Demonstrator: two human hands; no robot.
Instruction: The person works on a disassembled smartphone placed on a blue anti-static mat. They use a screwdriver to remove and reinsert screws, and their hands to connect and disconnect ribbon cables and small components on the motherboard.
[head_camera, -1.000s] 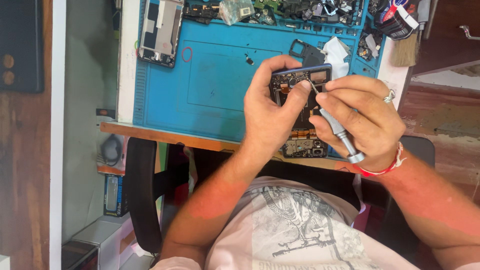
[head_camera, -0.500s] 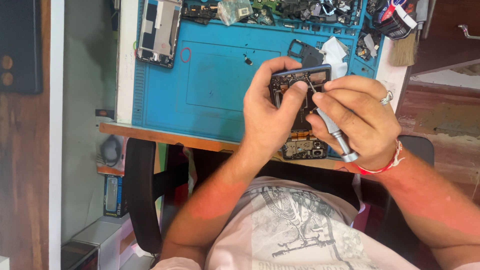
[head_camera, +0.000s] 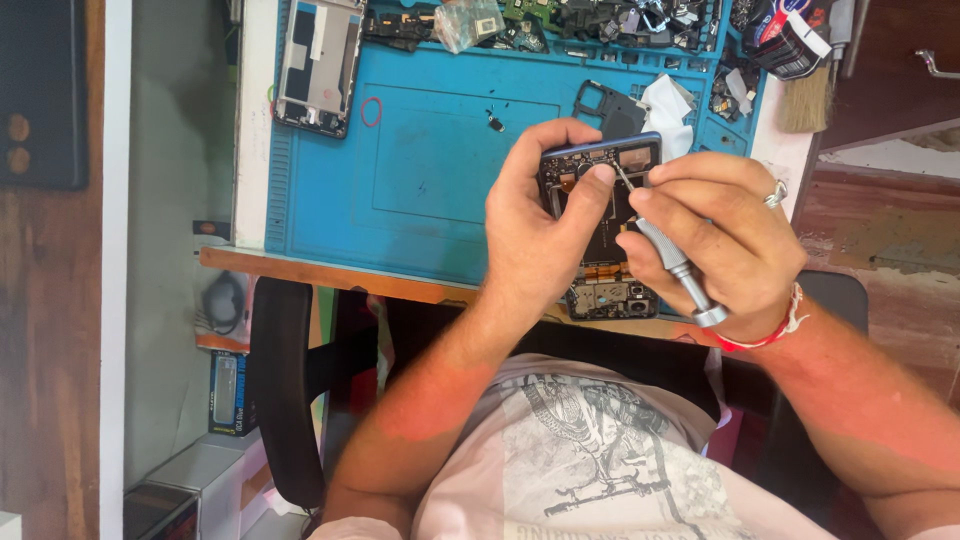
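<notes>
At the far left of the bench, a dismantled phone frame with a silver back (head_camera: 318, 65) lies flat on the blue silicone repair mat (head_camera: 420, 210), well apart from the work, with a small dark loose part (head_camera: 495, 123) on bare mat between it and the hands. The left hand (head_camera: 545, 235) is closed around an opened dark smartphone with exposed internal boards (head_camera: 605, 215), held above the near edge of the mat, thumb pressed on its upper section. The right hand (head_camera: 715, 240) is closed around a slim silver precision screwdriver with a knurled grip (head_camera: 668, 250), its tip set against the upper interior of the phone, just beside the left thumb. The step in hand appears to be working a screw near the camera area; the tip must stay seated square and the phone steady. The thumb crowds the tip. Behind the hands lie a black bracket (head_camera: 605, 103) and a white cloth (head_camera: 668, 103); a tray of mixed parts (head_camera: 600, 20) spans the back, and a bristle brush (head_camera: 806, 95) lies at right.
</notes>
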